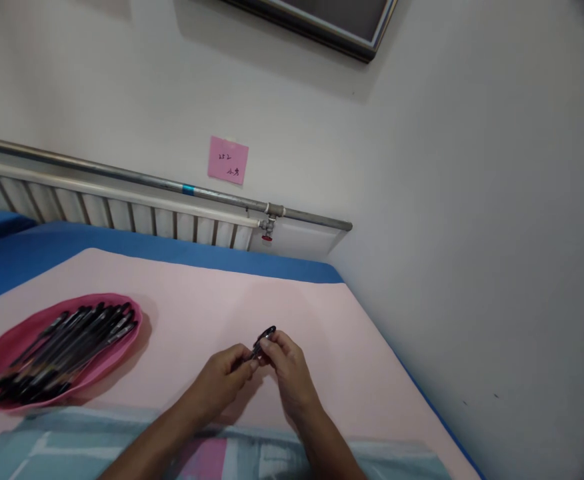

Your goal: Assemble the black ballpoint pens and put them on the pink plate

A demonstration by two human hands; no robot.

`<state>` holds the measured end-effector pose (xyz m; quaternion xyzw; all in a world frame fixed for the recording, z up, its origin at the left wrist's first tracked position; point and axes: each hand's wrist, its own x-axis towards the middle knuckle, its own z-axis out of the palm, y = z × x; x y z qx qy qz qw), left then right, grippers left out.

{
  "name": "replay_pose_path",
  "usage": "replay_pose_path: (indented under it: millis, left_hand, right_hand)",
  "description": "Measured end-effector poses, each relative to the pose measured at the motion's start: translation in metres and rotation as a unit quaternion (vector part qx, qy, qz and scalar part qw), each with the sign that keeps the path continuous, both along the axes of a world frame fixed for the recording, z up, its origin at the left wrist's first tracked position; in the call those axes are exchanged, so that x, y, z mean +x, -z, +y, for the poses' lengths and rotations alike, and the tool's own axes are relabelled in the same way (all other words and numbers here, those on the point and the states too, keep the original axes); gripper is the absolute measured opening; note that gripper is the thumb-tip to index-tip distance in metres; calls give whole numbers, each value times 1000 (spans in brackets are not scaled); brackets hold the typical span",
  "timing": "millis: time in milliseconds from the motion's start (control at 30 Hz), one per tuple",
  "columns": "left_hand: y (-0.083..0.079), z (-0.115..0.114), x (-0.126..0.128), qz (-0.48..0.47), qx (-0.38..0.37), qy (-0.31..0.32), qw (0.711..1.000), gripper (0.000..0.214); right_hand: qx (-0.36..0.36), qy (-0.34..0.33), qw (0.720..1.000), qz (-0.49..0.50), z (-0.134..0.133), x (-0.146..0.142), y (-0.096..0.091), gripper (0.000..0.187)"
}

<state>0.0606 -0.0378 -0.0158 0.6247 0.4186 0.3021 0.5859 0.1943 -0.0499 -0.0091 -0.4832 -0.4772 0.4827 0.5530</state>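
Observation:
Above the pink table surface, both of my hands come together on a dark pen (pixel 266 333) with a black cap end pointing up and away. My left hand (pixel 225 381) pinches its lower part between thumb and fingers. My right hand (pixel 288 368) is closed round the upper part, near the clip. Fingers cover much of the pen's middle. Off to the left sits a pink basket (pixel 135 347) filled with several black pens (pixel 72 350), lying lengthwise in a loose pile.
A blue cloth (pixel 182 255) borders the pink sheet (pixel 187 300) at the back. Behind it run a white radiator (pixel 142 219) and a metal pipe (pixel 107 170) with a red valve (pixel 267 238). A pink note (pixel 228 161) is on the wall. Patterned blue-green fabric (pixel 87 443) lies in front.

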Motion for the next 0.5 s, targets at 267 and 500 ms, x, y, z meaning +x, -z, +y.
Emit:
replay_pose_path:
  millis: [267,500]
  left_hand:
    - [4,-1,0,32,30,-25,999,24]
    - [6,3,2,3,88,-40,995,23]
  right_hand:
    - [-23,-22,999,-4,4,-1,8,22]
    - [-9,-9,999,-40,7,-8,19,28]
